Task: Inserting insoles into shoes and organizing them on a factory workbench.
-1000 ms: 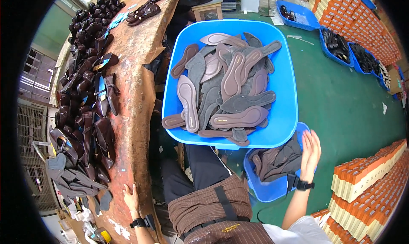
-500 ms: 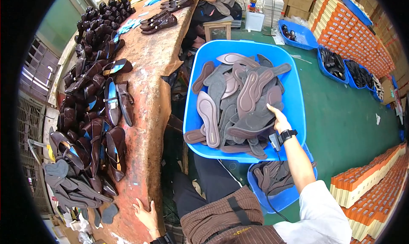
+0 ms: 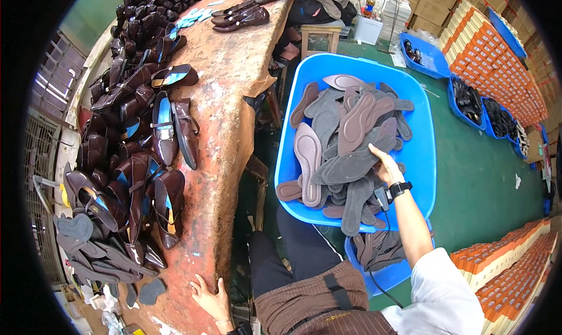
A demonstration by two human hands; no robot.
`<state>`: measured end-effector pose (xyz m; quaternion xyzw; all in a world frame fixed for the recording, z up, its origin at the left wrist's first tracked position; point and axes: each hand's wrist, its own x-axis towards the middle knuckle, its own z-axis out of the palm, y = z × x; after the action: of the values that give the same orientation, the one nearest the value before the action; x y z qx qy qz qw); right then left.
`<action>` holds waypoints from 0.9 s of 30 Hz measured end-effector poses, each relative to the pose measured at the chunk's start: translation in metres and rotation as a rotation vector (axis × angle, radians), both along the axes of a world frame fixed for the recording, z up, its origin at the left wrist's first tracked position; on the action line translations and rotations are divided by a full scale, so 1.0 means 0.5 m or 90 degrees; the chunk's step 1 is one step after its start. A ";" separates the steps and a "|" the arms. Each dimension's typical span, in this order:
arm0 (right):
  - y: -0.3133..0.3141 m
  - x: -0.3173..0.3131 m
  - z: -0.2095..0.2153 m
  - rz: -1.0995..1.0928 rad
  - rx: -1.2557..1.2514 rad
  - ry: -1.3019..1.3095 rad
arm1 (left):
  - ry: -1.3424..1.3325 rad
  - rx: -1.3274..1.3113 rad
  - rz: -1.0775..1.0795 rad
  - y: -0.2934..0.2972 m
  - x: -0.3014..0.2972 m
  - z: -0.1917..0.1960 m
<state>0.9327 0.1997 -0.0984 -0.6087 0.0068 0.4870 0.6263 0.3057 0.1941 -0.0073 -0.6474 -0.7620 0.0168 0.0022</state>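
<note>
worn bench (image 3: 219,130) | glossy dark-brown shoes (image 3: 165,150), grey insoles (image 3: 105,256) || green floor (image 3: 474,177) | blue tubs (image 3: 436,64)

Right hand (image 3: 387,166): fingers partly hidden by the grey insole (image 3: 360,161). Lower blue bin (image 3: 383,273) mostly covered by the upper blue bin (image 3: 426,153); insoles under its top layer can't be seen. Left wristband (image 3: 239,329) cropped at bottom. Co-worker (image 3: 319,10) beside tabletop's (image 3: 216,107) far right corner: head out of frame. Shoe pile (image 3: 140,25) clipped at far end. Labels on orange boxes (image 3: 492,60) too small.
</note>
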 end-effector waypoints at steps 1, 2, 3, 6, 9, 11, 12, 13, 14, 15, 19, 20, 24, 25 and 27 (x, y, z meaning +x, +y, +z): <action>0.008 -0.003 0.006 -0.033 0.009 0.007 | -0.002 0.005 -0.007 -0.001 0.001 0.000; 0.018 -0.005 0.007 -0.058 0.025 0.063 | 0.004 0.002 -0.001 -0.004 -0.002 -0.001; 0.028 -0.008 0.002 -0.050 0.028 0.065 | 0.006 0.005 0.007 -0.005 -0.003 0.000; 0.042 -0.012 0.000 -0.049 0.097 0.104 | -0.016 0.015 0.015 -0.007 -0.003 0.007; 0.042 -0.015 0.000 -0.023 0.116 0.171 | -0.056 0.042 -0.014 -0.005 -0.010 -0.001; 0.053 -0.024 0.006 0.006 0.057 0.099 | -0.058 0.056 -0.015 -0.006 -0.006 0.001; 0.051 -0.014 -0.004 -0.004 0.037 0.074 | -0.063 0.054 -0.007 -0.003 0.003 0.005; 0.057 -0.015 -0.013 -0.005 0.055 0.058 | -0.067 0.051 0.001 -0.002 0.006 0.010; 0.061 -0.015 -0.019 -0.013 0.020 0.057 | -0.071 0.063 0.027 -0.004 0.005 0.013; 0.063 -0.005 -0.034 -0.027 0.004 0.054 | -0.073 0.059 0.023 -0.005 0.007 0.014; 0.098 -0.035 -0.037 -0.039 -0.037 0.028 | -0.078 0.057 0.036 -0.024 0.000 0.027; 0.103 -0.032 -0.036 -0.033 -0.007 0.059 | -0.081 0.060 0.045 -0.026 0.000 0.029; 0.103 0.006 -0.065 -0.041 0.045 0.048 | -0.088 0.072 0.016 -0.027 0.004 0.037; 0.089 0.027 -0.075 -0.061 0.061 0.015 | -0.097 0.069 0.013 -0.025 0.003 0.032; 0.082 0.037 -0.057 -0.098 0.072 0.057 | -0.132 0.091 -0.060 -0.028 -0.024 0.022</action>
<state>0.9513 0.2410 -0.1270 -0.5475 0.0544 0.4637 0.6945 0.2938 0.1801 0.0038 -0.6790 -0.7260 -0.1046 -0.0301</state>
